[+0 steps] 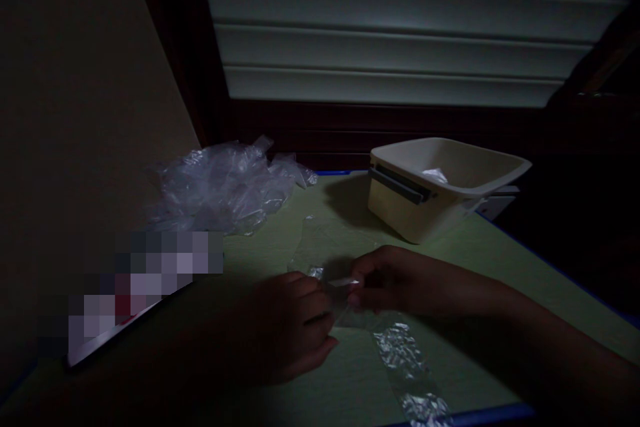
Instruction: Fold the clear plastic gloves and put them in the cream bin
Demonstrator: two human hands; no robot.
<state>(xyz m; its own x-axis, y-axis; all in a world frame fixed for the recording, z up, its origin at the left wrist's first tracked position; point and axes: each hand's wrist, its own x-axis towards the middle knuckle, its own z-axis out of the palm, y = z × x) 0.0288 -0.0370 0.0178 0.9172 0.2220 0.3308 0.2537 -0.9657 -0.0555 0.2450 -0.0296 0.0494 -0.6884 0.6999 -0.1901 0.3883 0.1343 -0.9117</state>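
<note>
Between my two hands is a small clear plastic bag [344,292], held low over the table. My right hand [387,280] pinches its right edge between thumb and fingers. My left hand [303,323] is closed at the left edge, fingers curled; the exact grip is in shadow. Just beyond my hands, another clear plastic sheet or bag [320,243] lies flat. From under the right hand, a crinkled, shiny clear plastic strip [400,350] runs to the table's front edge.
A heap of clear plastic bags [225,187] lies at the back left. A cream bin [400,210] with grey handles stands back right, something shiny inside. At left is a blurred-out flat object [145,293]. The green table [350,380] has blue edging; a shutter [390,33] rises behind.
</note>
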